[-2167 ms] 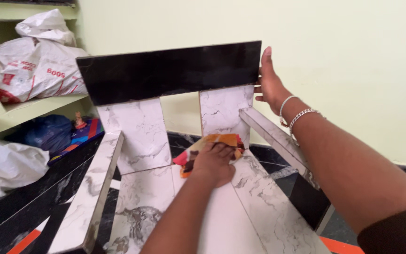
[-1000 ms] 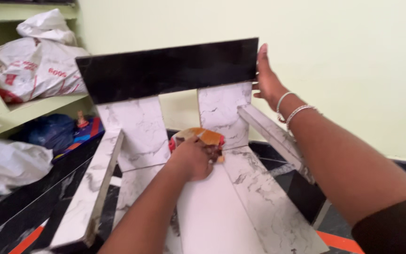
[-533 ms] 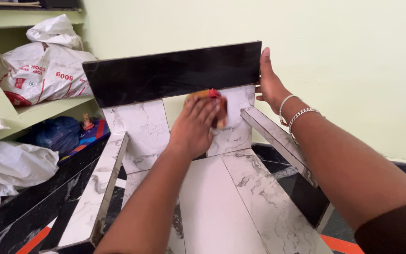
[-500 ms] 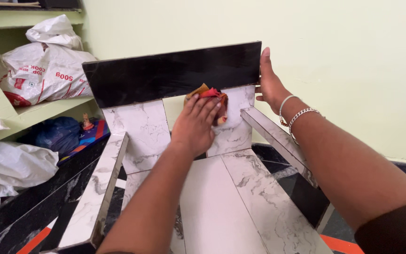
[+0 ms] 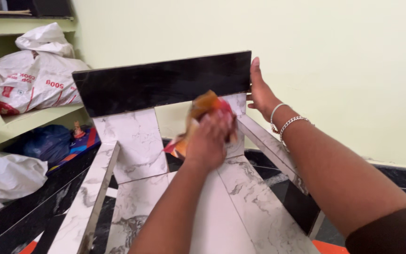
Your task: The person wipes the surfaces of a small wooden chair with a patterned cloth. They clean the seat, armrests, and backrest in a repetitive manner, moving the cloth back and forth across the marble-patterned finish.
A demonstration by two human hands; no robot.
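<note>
The cloth (image 5: 202,113), a crumpled rag in orange, red and yellow, sits at the middle of the frame, bunched in the left hand (image 5: 208,141). The fingers close round it, and one corner hangs loose toward the lower left of the hand. The rag is blurred, so I cannot tell whether it touches the white marbled upright (image 5: 235,123) just behind it or is held a little off it.

The chair (image 5: 132,141) fills the centre and lower part of the view. It is built of tile slabs: a black top rail (image 5: 160,82) across the upper middle, two white marbled uprights below it, a white marbled seat (image 5: 222,211) running down to the bottom edge, and a sloping armrest on each side.

The right hand (image 5: 259,91) is at the right end of the black top rail, open and flat, fingers pointing up, the palm against the rail's end edge. Two silver bracelets (image 5: 285,123) circle that wrist, and the forearm runs down to the lower right corner, ending in a dark sleeve (image 5: 391,233).

At the upper left, white plastic sacks (image 5: 29,75) with red print lie on a pale green shelf (image 5: 29,117). Below it is a dark blue bag (image 5: 45,143) and, at the left edge, another white bag (image 5: 5,176). A pale green wall (image 5: 334,61) fills the upper right, and a dark marbled floor (image 5: 400,181) shows at the right.
</note>
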